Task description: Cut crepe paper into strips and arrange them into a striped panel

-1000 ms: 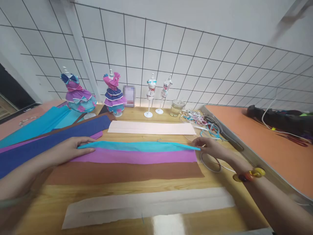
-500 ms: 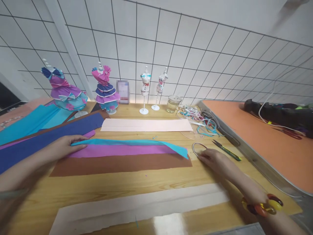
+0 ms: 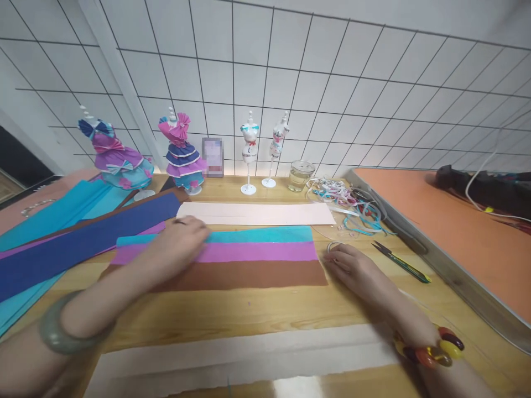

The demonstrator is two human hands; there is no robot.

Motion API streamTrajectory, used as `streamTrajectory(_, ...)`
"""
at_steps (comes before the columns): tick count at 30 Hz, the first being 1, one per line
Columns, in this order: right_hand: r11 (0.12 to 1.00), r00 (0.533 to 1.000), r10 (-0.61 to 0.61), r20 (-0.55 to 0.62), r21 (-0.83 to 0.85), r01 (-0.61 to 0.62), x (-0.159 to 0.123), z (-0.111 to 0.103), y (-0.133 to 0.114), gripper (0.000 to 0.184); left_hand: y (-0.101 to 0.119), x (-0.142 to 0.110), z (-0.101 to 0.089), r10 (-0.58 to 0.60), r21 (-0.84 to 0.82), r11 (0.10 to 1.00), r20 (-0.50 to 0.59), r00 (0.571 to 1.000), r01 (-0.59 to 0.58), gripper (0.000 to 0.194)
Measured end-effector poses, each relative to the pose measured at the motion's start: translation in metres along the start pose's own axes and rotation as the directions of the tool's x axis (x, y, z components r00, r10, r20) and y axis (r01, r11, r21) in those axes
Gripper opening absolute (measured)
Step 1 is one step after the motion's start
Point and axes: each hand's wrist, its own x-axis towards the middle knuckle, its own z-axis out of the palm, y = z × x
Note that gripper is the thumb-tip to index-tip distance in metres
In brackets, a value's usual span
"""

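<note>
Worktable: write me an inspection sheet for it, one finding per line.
Surface: wood table, small scraps on it, glare at near edge.
Work pieces: turquoise strip, purple strip and brown strip layered, long edges staggered.
Clutter: tangled ribbons at the right rear; thread snips nearer, lying loose.
Hands: left hand over the layered strips, blurred, contact unclear; right hand at a thin ring, grip unclear.
Cables: on the table, nothing seen; white cable beyond its right side.
Surroundings: two dressed mannequins, two small white mannequins, a lidded glass jar; tiled wall behind.
</note>
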Motion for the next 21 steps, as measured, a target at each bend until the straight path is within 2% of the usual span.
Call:
streamTrajectory(1,1.000,1.000,-0.012,-0.008,0.001,0.012,0.000,0.002,0.001,0.021,0.022,0.011,0.001,0.138,-0.060,0.989,0.019,0.990,-0.136,0.024)
streamTrajectory(3,0.999,0.999,-0.036,-0.029,0.004,0.036,-0.001,0.004,0.003,0.022,0.062,0.032,0.010,0.364,-0.169,0.917,-0.011,0.931,-0.361,0.023)
streamTrajectory(4,0.999,0.998,-0.052,-0.039,0.005,0.052,-0.002,0.005,0.003,0.023,0.079,0.041,0.016,0.442,-0.208,0.874,-0.033,0.896,-0.439,0.024)
streamTrajectory(6,0.997,0.995,-0.081,-0.050,-0.003,0.081,-0.004,0.007,0.004,0.026,0.107,0.057,0.029,0.524,-0.251,0.810,-0.094,0.846,-0.530,0.030)
streamTrajectory(9,0.993,0.993,-0.110,-0.033,-0.049,0.108,-0.005,0.008,0.004,0.031,0.134,0.074,0.049,0.546,-0.270,0.780,-0.148,0.825,-0.565,0.037)
streamTrajectory(12,0.990,0.994,-0.106,-0.017,-0.098,0.104,-0.004,0.009,0.003,0.033,0.146,0.082,0.066,0.548,-0.294,0.773,-0.139,0.825,-0.563,0.044)
streamTrajectory(18,0.998,0.998,-0.045,-0.037,-0.035,0.044,-0.003,0.012,0.001,0.034,0.149,0.081,0.081,0.524,-0.382,0.770,-0.080,0.848,-0.512,0.056)
streamTrajectory(21,0.992,0.995,0.071,-0.062,0.110,-0.064,-0.005,0.009,0.002,0.029,0.149,0.081,0.081,0.513,-0.399,0.769,-0.082,0.855,-0.500,0.057)
